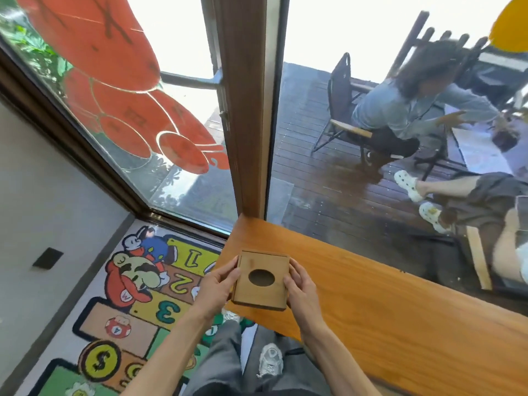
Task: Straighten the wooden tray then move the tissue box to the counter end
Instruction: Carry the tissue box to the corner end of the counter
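At the lower centre of the frame: wooden tissue box (261,278), flat, oval hole in top facing up, held between both hands at the left end of the worktop (385,304).
Tissue box position: over the worktop's near-left corner; whether it rests on the surface or is lifted just off it, cannot tell. Its near edge sits close to the worktop's front edge.
Left hand (215,284): curled on the box's left side, thumb on the upper left corner, fingers wrapped on the side edge; closed around the box.
Right hand (300,284): curled on the box's right side, thumb along the right edge, fingers under or behind; closed around the box.
Worktop: orange-brown wood slab, runs from centre frame to lower right, bare where visible.
Wooden tray: not seen in this view.
Floor, lower left: cartoon rug (123,304) with numbers and a dollar coin; wearer's grey trousers and a pale sneaker (270,360) below the hands.
Upper left: glass pane with red decals (120,81).
Centre: brown wooden post (245,110).
Upper right, beyond glass: dark deck, a seated person (414,110) on a chair, another person's legs in white clogs (408,187).
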